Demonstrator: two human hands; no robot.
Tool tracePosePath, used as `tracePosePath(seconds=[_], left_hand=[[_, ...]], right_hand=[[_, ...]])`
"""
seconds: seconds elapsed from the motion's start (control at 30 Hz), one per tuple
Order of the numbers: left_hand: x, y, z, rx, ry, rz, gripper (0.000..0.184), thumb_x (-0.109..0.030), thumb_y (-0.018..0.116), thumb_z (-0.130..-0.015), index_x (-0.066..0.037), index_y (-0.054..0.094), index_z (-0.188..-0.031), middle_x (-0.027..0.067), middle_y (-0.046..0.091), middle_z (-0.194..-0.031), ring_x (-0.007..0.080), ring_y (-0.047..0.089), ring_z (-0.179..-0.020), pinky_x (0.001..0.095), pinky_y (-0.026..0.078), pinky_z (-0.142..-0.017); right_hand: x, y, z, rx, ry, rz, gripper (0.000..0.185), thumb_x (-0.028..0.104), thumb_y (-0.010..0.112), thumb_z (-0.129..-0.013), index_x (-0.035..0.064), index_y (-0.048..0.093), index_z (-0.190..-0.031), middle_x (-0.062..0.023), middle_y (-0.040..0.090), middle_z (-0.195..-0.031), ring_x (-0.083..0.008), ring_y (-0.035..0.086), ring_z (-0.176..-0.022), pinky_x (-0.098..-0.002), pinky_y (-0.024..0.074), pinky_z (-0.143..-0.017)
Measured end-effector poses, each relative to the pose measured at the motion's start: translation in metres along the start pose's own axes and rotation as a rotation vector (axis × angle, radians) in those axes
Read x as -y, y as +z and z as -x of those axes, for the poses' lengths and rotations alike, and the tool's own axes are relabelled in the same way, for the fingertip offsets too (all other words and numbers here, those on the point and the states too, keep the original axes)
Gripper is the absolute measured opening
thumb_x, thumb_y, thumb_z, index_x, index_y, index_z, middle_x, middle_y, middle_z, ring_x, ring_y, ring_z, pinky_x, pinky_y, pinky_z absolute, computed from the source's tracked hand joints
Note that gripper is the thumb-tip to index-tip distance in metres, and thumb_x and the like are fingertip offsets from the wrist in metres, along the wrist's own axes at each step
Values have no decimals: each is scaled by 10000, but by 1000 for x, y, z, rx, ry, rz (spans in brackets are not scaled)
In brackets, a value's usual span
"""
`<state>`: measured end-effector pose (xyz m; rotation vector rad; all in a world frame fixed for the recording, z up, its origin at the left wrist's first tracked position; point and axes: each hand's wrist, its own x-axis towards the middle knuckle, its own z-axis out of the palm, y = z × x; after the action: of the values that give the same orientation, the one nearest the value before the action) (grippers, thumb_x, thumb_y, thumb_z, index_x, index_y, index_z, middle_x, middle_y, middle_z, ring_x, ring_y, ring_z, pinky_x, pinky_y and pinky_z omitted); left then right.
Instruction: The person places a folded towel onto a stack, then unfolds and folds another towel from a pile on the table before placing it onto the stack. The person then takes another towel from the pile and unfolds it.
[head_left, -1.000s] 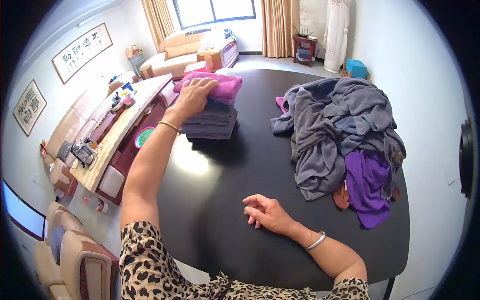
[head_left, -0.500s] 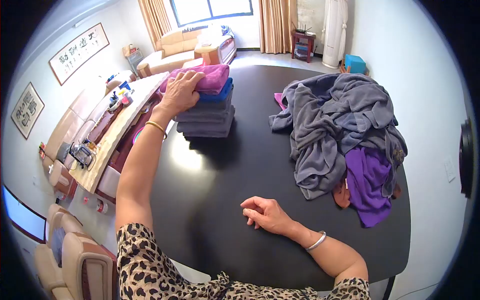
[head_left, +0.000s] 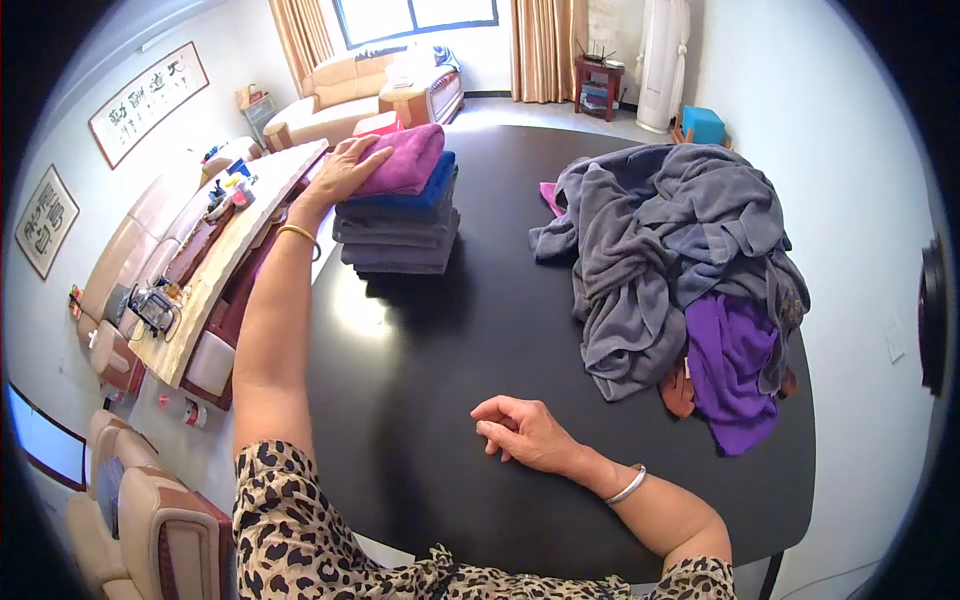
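Observation:
At the far left of the table, a folded pink towel tops a neat stack, above a folded blue towel and several folded grey towels. My left hand rests on the left edge of the pink towel, fingers stretched out over it. Low over the table's near middle is my right hand, holding nothing, its fingers loosely bent with a gap to the thumb. A rumpled heap of grey towels lies on the right. From its near side hangs a purple towel.
The black table has rounded edges. Brown cloth and a bit of pink cloth peek out of the heap. Left of the table stands a long low wooden table with items on it. Beige sofas stand around the room.
My left hand has shifted left, from the middle of the pink towel to its left edge. My right hand keeps its pose. The view has turned slightly.

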<state>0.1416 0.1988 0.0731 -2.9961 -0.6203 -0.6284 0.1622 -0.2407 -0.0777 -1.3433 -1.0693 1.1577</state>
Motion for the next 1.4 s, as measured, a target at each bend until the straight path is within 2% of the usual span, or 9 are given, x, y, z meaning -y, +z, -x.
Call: tracePosePath(seconds=[0.2, 0.37, 0.63, 0.7, 0.77, 0.9, 0.93, 1.13, 1.4], left_hand=[[-28, -17, 18, -50, -148, 58, 728, -659, 470, -853, -137, 490, -1359, 232, 426, -1386, 361, 386, -1307, 408, 311, -1093], [-59, -27, 15, -157, -157, -124, 556, -598, 457, -884, -193, 604, -1236, 109, 544, -1311, 320, 451, -1267, 647, 234, -1045], [-75, -24, 36, -293, -126, -78, 413, -479, 457, -933, -175, 658, -1127, 100, 606, -1202, 288, 481, -1220, 610, 268, -1017], [-88, -14, 53, -605, 77, -128, 293, -378, 567, -895, -136, 667, -1025, 101, 616, -1131, 299, 494, -1185, 554, 316, -979], [-123, -11, 86, -660, 263, -47, 228, -302, 658, -831, -113, 650, -959, 98, 613, -1084, 315, 497, -1168, 515, 337, -956], [-179, 20, 174, -405, 298, 99, 271, -286, 740, -761, -111, 635, -940, 90, 542, -1166, 358, 416, -1244, 568, 291, -996], [-190, 24, 192, -326, 291, 96, 258, -240, 748, -754, -105, 640, -946, 101, 552, -1200, 350, 428, -1252, 480, 317, -1022], [-215, 42, 242, -71, 242, 492, 186, -205, 726, -777, -74, 664, -895, 120, 601, -1138, 315, 489, -1178, 434, 389, -965], [-215, 70, 256, 65, -121, 945, 152, -138, 659, -859, 8, 662, -901, 61, 658, -941, 125, 619, -874, 281, 499, -788]], right_hand=[[5, 1, -1, 0, -2, 55, 256, 170, 565, -943, -8, 576, -1126, -49, 641, -885, -86, 630, -731, -215, 522, -564], [0, 2, -1, -20, -19, 7, 245, 177, 564, -943, -11, 586, -1097, -29, 615, -836, -87, 626, -694, -225, 519, -537], [-4, -1, -3, 12, -40, 32, 260, 166, 563, -936, -24, 575, -1113, -46, 636, -869, -91, 630, -735, -227, 522, -562], [-4, -1, -3, 17, -57, 46, 261, 167, 562, -935, -27, 576, -1109, -47, 636, -863, -94, 630, -729, -230, 522, -560], [-4, -2, -3, 4, -48, 57, 256, 158, 557, -931, -32, 576, -1102, -56, 636, -852, -103, 632, -714, -234, 521, -553], [-2, -1, -3, -6, -72, 142, 250, 143, 547, -930, -36, 572, -1103, -70, 635, -874, -115, 630, -716, -239, 518, -552], [-7, 0, -4, -19, -56, 140, 250, 143, 547, -930, -36, 573, -1103, -70, 635, -874, -115, 630, -716, -239, 518, -552], [-7, 1, -2, -25, -134, 84, 229, 117, 535, -900, -41, 582, -1059, -98, 649, -901, -133, 638, -697, -266, 532, -552], [-7, 0, 0, -4, -103, 110, 211, 112, 526, -943, -17, 563, -1106, -62, 610, -896, -107, 613, -715, -231, 509, -561]])
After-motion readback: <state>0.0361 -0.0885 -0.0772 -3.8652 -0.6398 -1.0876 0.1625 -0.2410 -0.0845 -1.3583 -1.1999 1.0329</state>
